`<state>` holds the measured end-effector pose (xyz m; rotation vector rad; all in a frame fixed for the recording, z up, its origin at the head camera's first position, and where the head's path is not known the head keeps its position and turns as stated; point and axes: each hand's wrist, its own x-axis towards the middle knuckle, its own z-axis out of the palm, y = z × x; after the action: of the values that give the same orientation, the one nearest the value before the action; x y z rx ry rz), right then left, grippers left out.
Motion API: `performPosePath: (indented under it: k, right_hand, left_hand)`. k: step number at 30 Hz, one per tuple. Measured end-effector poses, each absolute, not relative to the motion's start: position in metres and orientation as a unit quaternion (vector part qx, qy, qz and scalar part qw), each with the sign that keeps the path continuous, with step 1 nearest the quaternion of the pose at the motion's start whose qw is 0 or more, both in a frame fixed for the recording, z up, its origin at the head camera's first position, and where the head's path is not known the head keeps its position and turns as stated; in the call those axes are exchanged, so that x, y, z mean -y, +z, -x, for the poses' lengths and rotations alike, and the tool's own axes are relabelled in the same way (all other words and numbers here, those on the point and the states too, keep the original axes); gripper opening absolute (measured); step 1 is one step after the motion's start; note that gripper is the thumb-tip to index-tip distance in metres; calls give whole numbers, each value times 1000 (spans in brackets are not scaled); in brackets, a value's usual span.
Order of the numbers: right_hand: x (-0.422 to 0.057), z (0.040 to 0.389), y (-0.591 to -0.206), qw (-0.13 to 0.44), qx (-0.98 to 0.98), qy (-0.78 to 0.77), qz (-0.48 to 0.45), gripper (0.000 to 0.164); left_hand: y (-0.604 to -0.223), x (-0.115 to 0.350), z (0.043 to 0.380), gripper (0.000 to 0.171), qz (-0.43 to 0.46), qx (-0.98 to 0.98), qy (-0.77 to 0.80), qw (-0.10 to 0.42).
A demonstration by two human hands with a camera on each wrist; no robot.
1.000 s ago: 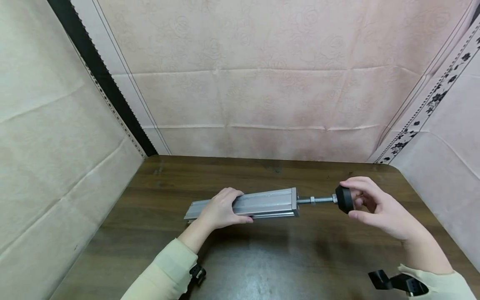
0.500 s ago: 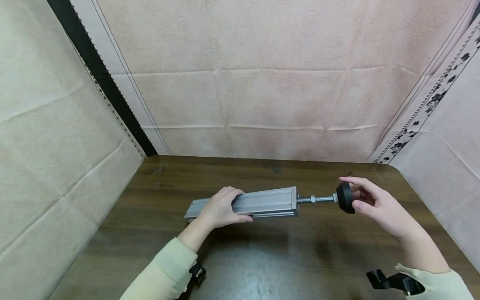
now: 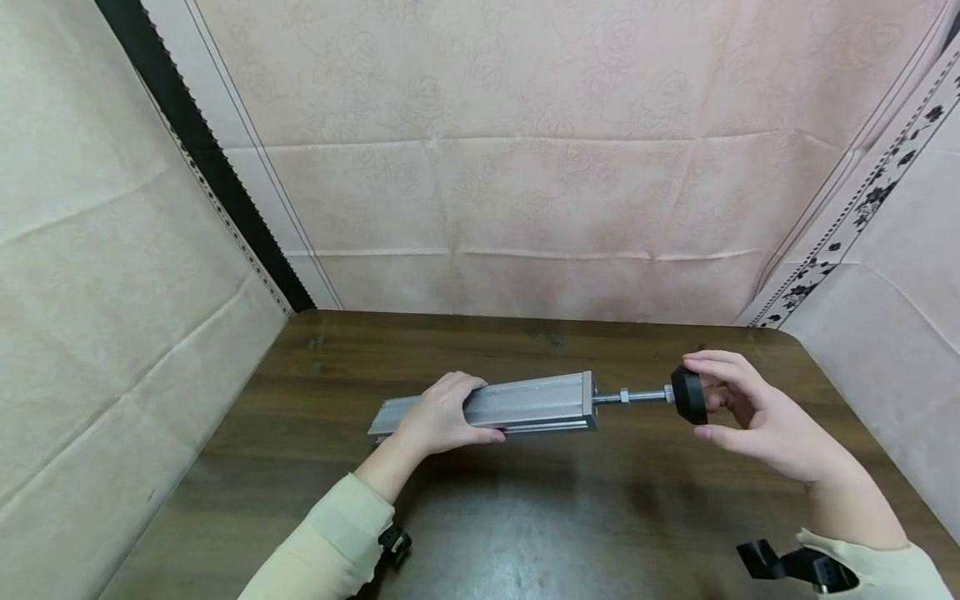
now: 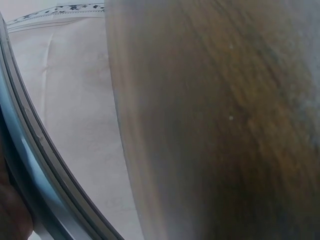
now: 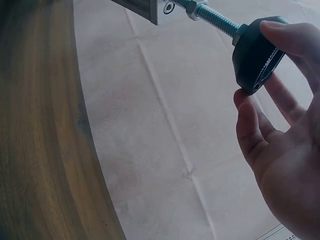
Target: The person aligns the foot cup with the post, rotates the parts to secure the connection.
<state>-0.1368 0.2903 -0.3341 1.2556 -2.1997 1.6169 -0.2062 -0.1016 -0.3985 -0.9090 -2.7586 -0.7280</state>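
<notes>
My left hand (image 3: 442, 421) grips a silver aluminium profile (image 3: 536, 404) from above, thumb along its near side. In the left wrist view the profile (image 4: 50, 170) runs down the left edge, with a bit of a finger (image 4: 14, 215) beside it. From the profile's right end plate sticks a threaded rod (image 3: 645, 397) with a hex nut (image 3: 625, 398) partway along. At the rod's far end is a black levelling foot (image 3: 688, 396). My right hand (image 3: 761, 421) pinches this foot (image 5: 250, 60) by its rim, thumb and fingertips on opposite sides, palm off its underside.
The profile is held above a brown wood-grain table (image 3: 510, 517). Pale patterned cloth (image 3: 525, 200) hangs behind the table, with more cloth at the left (image 3: 112, 333) and right (image 3: 885, 333) sides. Black camera mounts (image 3: 798, 567) sit at both wrists.
My right fingers have shifted around the foot's rim, the index finger straightening and then curling back to the edge. The left hand and the profile stay almost still.
</notes>
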Motion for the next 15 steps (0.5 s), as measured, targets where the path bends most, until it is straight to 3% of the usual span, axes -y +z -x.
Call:
performPosePath:
  k: [15]
  right_hand:
    - [-290,130,-330,77,799,485,-347,77]
  left_hand:
    - [-398,100,203,72,307,916,-245,77]
